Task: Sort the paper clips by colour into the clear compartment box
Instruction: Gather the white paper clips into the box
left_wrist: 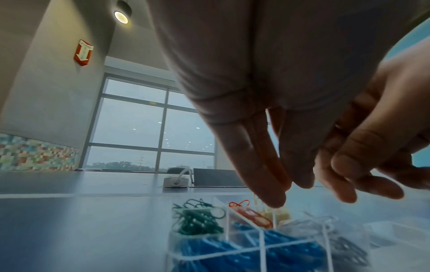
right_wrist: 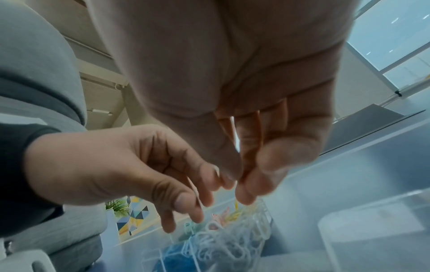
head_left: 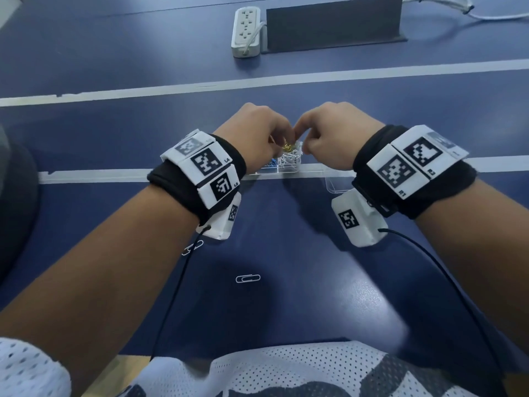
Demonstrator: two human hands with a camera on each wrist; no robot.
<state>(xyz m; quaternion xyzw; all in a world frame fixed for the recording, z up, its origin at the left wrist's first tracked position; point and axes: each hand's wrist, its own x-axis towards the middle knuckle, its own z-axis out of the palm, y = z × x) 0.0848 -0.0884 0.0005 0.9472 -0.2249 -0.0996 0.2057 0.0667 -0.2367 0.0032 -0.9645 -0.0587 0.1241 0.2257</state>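
Observation:
Both hands meet fingertip to fingertip just above the clear compartment box (head_left: 264, 173). My left hand (head_left: 282, 141) pinches a thin pale yellow paper clip (right_wrist: 195, 191) between thumb and fingers. My right hand (head_left: 303, 138) has its thumb and fingers curled and pinched together against the left fingertips, seemingly on the same clip. The box (left_wrist: 262, 246) holds green clips (left_wrist: 197, 219), orange clips (left_wrist: 252, 214), yellow clips (left_wrist: 282, 214), blue clips (left_wrist: 232, 252) and white clips (left_wrist: 323, 228), each in its own compartment. Two white clips (head_left: 248, 278) (head_left: 193, 247) lie loose on the table near me.
The box's clear lid (head_left: 335, 186) lies just right of it, under my right wrist. A white power strip (head_left: 246, 32) and a dark upright panel (head_left: 333, 24) stand at the far edge. White lines (head_left: 114, 94) cross the blue table. Thin black cables hang from both wrist cameras.

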